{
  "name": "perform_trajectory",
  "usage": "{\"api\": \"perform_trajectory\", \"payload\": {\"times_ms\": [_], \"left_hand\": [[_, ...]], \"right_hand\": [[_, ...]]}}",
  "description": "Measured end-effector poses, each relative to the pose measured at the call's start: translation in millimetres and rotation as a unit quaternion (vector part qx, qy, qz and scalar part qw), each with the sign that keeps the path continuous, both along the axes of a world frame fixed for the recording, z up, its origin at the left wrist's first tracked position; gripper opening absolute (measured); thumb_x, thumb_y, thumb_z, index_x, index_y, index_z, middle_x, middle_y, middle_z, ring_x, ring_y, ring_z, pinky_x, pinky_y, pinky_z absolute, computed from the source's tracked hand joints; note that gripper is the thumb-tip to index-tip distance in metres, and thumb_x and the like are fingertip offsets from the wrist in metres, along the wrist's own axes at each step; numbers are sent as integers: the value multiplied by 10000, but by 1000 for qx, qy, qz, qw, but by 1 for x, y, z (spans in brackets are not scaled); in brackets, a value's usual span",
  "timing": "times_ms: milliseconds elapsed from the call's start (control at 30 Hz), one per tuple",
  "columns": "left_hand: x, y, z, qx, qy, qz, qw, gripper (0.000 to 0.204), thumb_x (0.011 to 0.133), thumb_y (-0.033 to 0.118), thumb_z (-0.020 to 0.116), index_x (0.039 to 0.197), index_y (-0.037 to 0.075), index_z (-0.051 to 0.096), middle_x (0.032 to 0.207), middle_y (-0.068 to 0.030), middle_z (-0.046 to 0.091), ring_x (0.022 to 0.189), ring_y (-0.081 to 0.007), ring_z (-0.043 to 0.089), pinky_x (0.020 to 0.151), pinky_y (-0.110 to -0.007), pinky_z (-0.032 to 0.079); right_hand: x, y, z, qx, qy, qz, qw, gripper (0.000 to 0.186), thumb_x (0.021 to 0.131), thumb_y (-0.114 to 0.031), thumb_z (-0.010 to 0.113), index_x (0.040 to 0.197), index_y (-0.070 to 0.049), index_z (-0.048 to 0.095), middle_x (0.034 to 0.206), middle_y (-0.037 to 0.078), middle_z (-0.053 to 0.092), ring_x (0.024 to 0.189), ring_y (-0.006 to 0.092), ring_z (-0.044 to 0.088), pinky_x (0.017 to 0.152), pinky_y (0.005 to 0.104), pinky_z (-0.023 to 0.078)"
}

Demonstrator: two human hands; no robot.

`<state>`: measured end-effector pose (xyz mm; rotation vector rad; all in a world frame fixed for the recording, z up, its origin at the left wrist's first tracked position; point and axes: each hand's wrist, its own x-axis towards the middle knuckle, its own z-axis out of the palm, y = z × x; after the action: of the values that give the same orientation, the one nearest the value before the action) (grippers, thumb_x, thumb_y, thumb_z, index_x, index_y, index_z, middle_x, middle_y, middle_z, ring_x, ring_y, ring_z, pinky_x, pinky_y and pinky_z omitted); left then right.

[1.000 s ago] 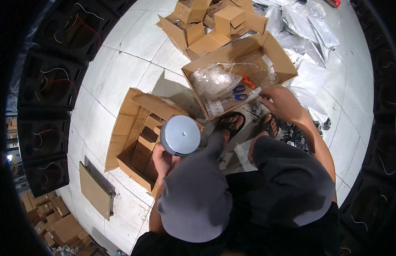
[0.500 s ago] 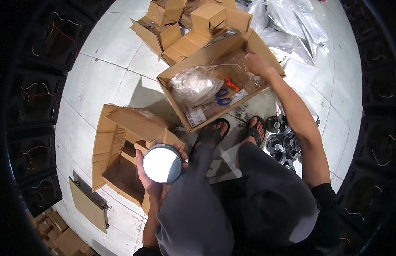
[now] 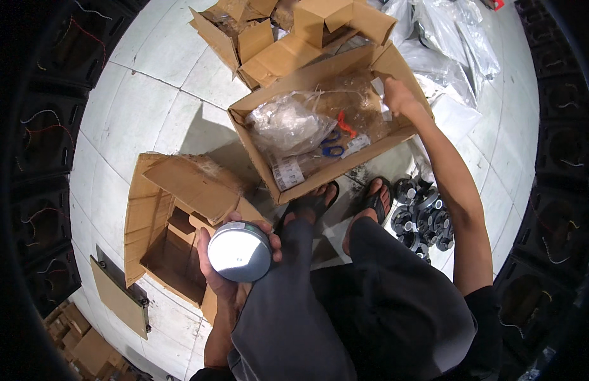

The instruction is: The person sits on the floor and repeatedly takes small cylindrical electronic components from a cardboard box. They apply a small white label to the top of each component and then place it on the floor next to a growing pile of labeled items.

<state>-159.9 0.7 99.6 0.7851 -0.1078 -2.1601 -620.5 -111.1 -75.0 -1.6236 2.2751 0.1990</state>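
Head view: the left hand (image 3: pixel 226 279) cups a round silver disc (image 3: pixel 239 252) over the knee, fingers wrapped around its rim. The right hand (image 3: pixel 399 96) reaches into the open box (image 3: pixel 320 170), probably touching plastic wrap (image 3: pixel 291 124); its grip is unclear.

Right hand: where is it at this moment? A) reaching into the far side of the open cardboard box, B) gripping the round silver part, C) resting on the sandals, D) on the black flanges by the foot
A: the right hand is extended into the open cardboard box, while the left hand holds the round silver part.
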Motion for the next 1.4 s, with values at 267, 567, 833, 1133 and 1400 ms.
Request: {"api": "perform_trajectory", "payload": {"times_ms": [267,567,833,1133,1400], "left_hand": [[-12,-6,-2,-1,8,-7,1000,575,948,569,225,1087,50,432,1037,-290,577,843,-417,605,659,-468,525],[-13,-6,-2,3,13,-8,1000,592,947,576,222,1123,58,449,1019,-285,570,845,-405,596,639,-466,513],[-19,-5,0,0,-27,4,1000,609,952,576,245,1195,66,472,959,-301,552,797,-385,602,572,-452,527],[-11,-7,-10,-34,-4,-44,998,627,913,606,240,1139,57,442,1008,-300,575,856,-405,620,673,-479,539],[-14,-9,-4,-23,-20,-14,999,614,933,595,250,1146,60,460,975,-311,558,804,-399,608,602,-461,527]], "right_hand": [[30,-2,16,158,-47,-78,983,291,810,54,532,1098,84,555,1013,248,649,783,335,695,573,401,584],[30,-7,2,168,0,-68,983,309,840,-89,555,1130,-3,616,1184,230,605,1111,364,589,906,468,493],[33,9,3,138,64,133,979,191,765,-140,630,880,5,678,928,211,678,887,352,667,775,415,532],[86,23,1,262,-34,307,914,241,789,-113,602,997,-5,660,1002,192,675,921,351,658,777,424,528],[83,27,-6,148,87,423,890,115,819,-133,592,855,-92,694,896,122,703,878,288,684,730,395,545]]}}
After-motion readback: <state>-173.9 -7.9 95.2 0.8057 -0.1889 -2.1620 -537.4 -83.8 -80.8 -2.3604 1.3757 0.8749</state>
